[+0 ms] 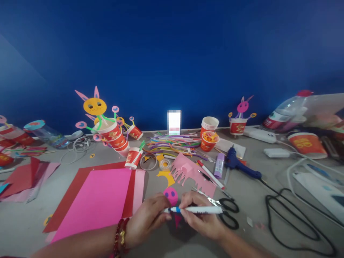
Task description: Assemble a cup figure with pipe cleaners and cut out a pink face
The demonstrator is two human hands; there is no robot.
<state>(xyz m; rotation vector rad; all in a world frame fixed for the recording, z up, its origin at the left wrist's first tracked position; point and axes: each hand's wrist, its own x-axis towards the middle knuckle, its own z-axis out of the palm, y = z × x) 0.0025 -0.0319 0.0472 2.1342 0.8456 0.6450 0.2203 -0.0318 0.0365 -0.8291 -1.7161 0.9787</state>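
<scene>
A white marker [201,210] with a blue band lies across both my hands, level and just above the table. My right hand [200,215] is closed around its barrel. At the marker's left end the fingers of my left hand [150,216] pinch a pale tip or cap; which one I cannot tell. Just behind my fingertips is a magenta paper disc [171,194] with two blue ovals on it. Below the marker a small magenta paper piece [177,221] shows between my hands. Beside my right hand lie black-handled scissors [228,211].
Magenta and red paper sheets [99,197] lie at left. Cut pink paper [185,168], a glue stick [219,166] and a blue glue gun [239,163] with a looping black cord [268,211] are at right. Farther back stand paper cups [209,123] and a rabbit-faced cup figure [95,106].
</scene>
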